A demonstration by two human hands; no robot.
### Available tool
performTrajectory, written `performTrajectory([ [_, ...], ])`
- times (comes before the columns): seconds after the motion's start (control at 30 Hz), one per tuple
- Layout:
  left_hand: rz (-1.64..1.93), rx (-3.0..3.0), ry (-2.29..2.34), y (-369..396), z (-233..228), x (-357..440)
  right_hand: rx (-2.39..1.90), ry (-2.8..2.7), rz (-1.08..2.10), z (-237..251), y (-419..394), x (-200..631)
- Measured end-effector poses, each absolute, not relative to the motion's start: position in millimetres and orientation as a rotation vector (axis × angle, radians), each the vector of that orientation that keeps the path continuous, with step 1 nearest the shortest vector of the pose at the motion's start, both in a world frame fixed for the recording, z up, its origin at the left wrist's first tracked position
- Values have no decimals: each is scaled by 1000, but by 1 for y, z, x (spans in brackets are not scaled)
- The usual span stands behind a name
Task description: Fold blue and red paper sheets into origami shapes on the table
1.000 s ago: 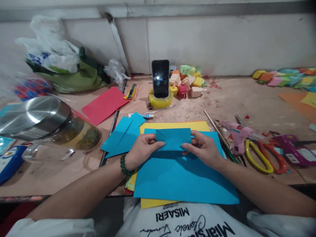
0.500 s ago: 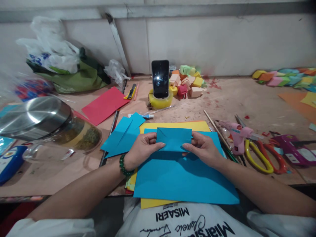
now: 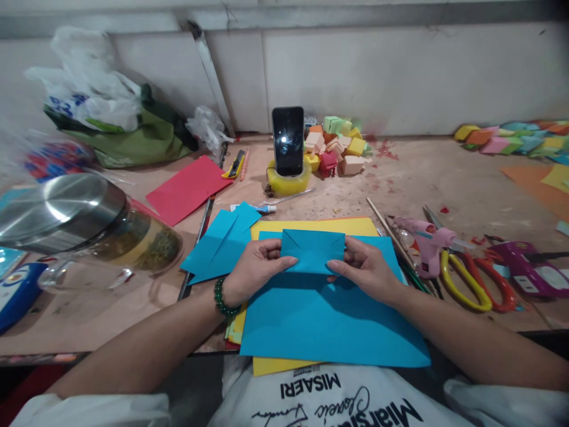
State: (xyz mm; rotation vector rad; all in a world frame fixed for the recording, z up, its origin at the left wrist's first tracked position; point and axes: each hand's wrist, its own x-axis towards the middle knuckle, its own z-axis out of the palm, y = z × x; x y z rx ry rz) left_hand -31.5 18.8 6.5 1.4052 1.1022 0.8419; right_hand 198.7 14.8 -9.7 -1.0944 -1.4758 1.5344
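A pale wall point(image 3: 400, 77) with a grey ledge along its top closes off the far side of a worn, paint-flecked tabletop point(image 3: 444, 184) that runs the whole width of the view. At far left a large jar with a steel lid point(image 3: 80, 228) lies on its side, and behind it a green bag point(image 3: 133, 139) slumps against the wall under crumpled white plastic. A big blue sheet point(image 3: 329, 323) lies at the near edge over a yellow sheet point(image 3: 311, 227); a red sheet point(image 3: 189, 188) rests farther back on the left. To the right sit a pink glue gun point(image 3: 427, 240) and yellow-and-orange scissors point(image 3: 471, 281). By the wall a phone point(image 3: 288, 140) stands upright in a roll of yellow tape point(image 3: 288, 182), next to a heap of small coloured paper boxes point(image 3: 338, 148).

Just above the blue sheet, a small folded blue paper point(image 3: 313, 251) is held between both hands. The left hand point(image 3: 255, 270), with a green bead bracelet point(image 3: 223, 299) at the wrist, pinches its left end between thumb and fingers; the right hand point(image 3: 367, 270) pinches its right end the same way.
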Motion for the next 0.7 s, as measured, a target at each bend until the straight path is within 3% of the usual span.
performTrajectory([
  [0.7, 840, 1297, 1074, 20, 6, -33, -1117, -1505, 1525, -13, 15, 196],
])
